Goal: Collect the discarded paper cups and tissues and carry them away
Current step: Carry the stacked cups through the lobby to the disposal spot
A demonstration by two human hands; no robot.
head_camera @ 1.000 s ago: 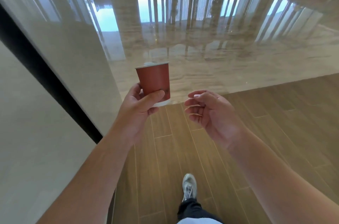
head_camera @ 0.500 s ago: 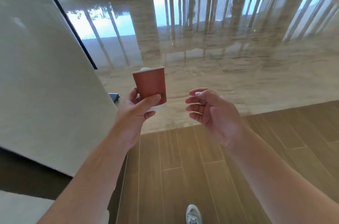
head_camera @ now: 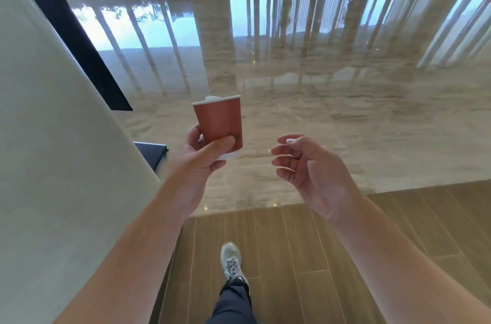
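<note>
1. Red-brown paper cup (head_camera: 218, 120) with a white rim is held upright at chest height; the left hand (head_camera: 202, 156) grasps its lower part, thumb across the front.
2. Something white, probably a crumpled tissue (head_camera: 212, 97), shows just above the cup's rim.
3. Right hand (head_camera: 308, 167) is released, fingers loosely curled, holding nothing, well apart from the cup.
4. Polished marble floor (head_camera: 318, 111) lies ahead; the grey sneaker (head_camera: 231, 260) stands on wood-look floor tiles (head_camera: 279, 257).
5. Judgement: collection appears done, carrying away is under way; no bin is visible, so disposal remains.
</note>
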